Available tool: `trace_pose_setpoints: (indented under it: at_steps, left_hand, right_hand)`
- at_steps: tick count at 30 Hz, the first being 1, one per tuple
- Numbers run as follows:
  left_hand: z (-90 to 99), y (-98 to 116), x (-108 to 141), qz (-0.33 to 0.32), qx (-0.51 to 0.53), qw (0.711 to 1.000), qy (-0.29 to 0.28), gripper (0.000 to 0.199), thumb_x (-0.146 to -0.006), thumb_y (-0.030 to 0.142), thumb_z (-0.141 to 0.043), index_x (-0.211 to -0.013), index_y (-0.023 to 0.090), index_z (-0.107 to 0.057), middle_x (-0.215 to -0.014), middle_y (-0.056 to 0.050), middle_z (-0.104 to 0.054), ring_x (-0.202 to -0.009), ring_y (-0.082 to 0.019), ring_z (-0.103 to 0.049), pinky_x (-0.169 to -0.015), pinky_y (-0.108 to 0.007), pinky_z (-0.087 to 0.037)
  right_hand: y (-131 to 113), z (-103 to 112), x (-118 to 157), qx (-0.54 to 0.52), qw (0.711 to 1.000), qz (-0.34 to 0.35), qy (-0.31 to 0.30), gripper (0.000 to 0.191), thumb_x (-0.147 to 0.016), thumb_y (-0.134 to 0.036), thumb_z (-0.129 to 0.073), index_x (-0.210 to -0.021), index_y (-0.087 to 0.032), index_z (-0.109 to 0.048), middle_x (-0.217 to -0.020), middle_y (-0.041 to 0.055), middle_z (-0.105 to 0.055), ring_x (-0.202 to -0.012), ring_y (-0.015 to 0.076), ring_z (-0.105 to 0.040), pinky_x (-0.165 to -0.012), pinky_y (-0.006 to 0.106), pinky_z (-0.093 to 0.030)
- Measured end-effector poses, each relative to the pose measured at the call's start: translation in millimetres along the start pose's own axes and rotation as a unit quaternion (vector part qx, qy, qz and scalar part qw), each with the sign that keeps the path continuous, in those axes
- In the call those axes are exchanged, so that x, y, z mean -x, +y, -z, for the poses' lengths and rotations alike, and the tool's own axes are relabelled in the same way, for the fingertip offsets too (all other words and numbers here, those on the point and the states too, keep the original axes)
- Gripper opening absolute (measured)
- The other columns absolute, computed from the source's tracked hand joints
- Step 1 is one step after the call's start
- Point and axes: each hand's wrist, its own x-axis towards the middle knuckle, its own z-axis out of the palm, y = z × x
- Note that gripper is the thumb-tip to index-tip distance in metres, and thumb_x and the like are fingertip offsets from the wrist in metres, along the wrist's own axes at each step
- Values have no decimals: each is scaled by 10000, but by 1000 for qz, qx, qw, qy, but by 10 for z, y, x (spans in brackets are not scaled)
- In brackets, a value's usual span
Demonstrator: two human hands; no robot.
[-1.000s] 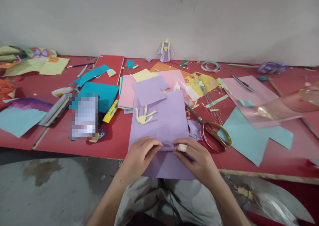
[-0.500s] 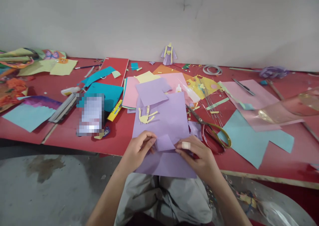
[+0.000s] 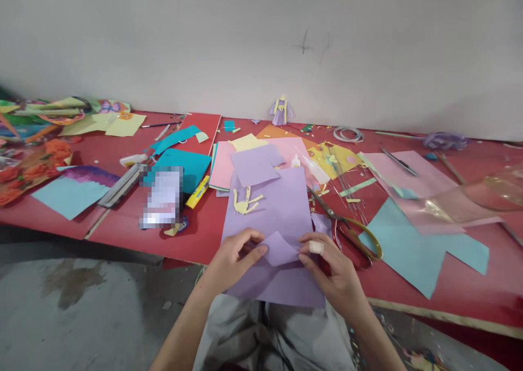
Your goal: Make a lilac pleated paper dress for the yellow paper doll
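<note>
A small purple paper piece (image 3: 280,250) is held by opposite corners between my two hands, over a large purple sheet (image 3: 281,207) that overhangs the table's front edge. My left hand (image 3: 241,256) pinches its left corner between thumb and fingers. My right hand (image 3: 329,265), with a white bandage on one finger, pinches the right corner. Just beyond, a cut yellow paper shape (image 3: 245,203) lies on the large sheet. Another purple piece (image 3: 255,165) rests at the sheet's top end. Scissors (image 3: 347,224) with red and yellow handles lie right of the sheet.
Left of the sheet are a yellow glue stick or tube (image 3: 198,192), a blurred phone (image 3: 163,196) and a long grey tool (image 3: 122,186). On the right lie blue paper (image 3: 417,245) and pink paper (image 3: 433,180). A paper dress figure (image 3: 281,111) leans against the wall.
The small purple piece has turned so one corner points away from me, and its surface shows more fully. Both hands keep hold of it. The whole view has shifted slightly.
</note>
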Motion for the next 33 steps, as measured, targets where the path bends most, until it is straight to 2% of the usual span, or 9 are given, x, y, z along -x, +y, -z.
trace_pose_setpoints:
  at_steps: [4,7,9,11,14,18,25,31,33]
  left_hand:
    - [-10,-3,-3,-11,-33,999,24,246,-893,411,-685,-986,184,-666,-876,-13,-709,-787,-148,-658,-704,-224,-494]
    - [-16,-29,6,-32,-45,997,53,189,-881,354,-709,-929,171,-701,-793,-11,-712,-689,-139,-649,-657,-227,-500]
    - [-15,-38,20,-76,-36,994,65,121,-881,291,-714,-900,171,-720,-803,-21,-731,-700,-143,-675,-675,-230,-523]
    - [-14,-30,34,-146,-34,987,66,41,-883,208,-707,-887,180,-736,-876,-37,-757,-820,-161,-716,-772,-240,-550]
    - [-14,-1,43,-219,-67,972,54,118,-874,94,-686,-900,197,-737,-970,-41,-763,-935,-162,-724,-868,-249,-555]
    - [-15,7,33,-221,-158,961,56,258,-849,-17,-632,-950,211,-703,-1076,-42,-736,-1006,-169,-706,-894,-274,-559]
    - [-19,-68,95,-259,-266,927,50,155,-910,48,-632,-955,193,-658,-1146,-51,-709,-1076,-194,-660,-919,-333,-558]
    - [-159,-65,177,-283,-324,899,83,100,-974,92,-567,-1009,156,-636,-1084,-58,-703,-1055,-199,-622,-907,-357,-568]
    - [-229,-62,180,-275,-334,897,90,102,-977,106,-568,-1031,154,-641,-1073,-61,-695,-1039,-206,-616,-897,-373,-575]
  right_hand:
    - [-4,-8,20,-10,1000,-20,-20,101,-942,-152,-623,-954,-251,-637,-908,9,-688,-856,142,-679,-783,222,-538]
    - [-4,-18,31,-8,999,-22,-22,112,-937,-144,-634,-963,-253,-642,-893,4,-691,-836,133,-680,-770,213,-540]
    - [1,-26,33,-7,1000,-13,-18,123,-928,-138,-645,-980,-249,-649,-926,19,-697,-878,143,-687,-797,225,-548]
    - [8,-34,32,-1,1000,-1,-14,149,-920,-125,-644,-1008,-245,-657,-992,42,-704,-949,161,-693,-845,253,-558]
    - [14,-51,28,23,1000,9,-3,200,-907,-100,-629,-1046,-240,-660,-1082,71,-708,-1038,191,-693,-906,304,-568]
    - [-10,-77,9,48,999,13,17,185,-903,-102,-637,-1034,-230,-664,-1072,85,-719,-1030,208,-700,-904,341,-583]
    - [-48,-101,-16,52,997,60,2,182,-919,-66,-617,-978,-232,-661,-975,67,-708,-1077,215,-679,-912,360,-584]
    - [8,-103,34,106,991,77,10,233,-908,-96,-652,-1107,-217,-646,-1313,160,-602,-1331,304,-548,-1027,512,-541]
    - [8,-104,39,124,988,90,-2,236,-900,-128,-679,-1119,-208,-646,-1332,168,-597,-1365,328,-508,-1033,548,-533]
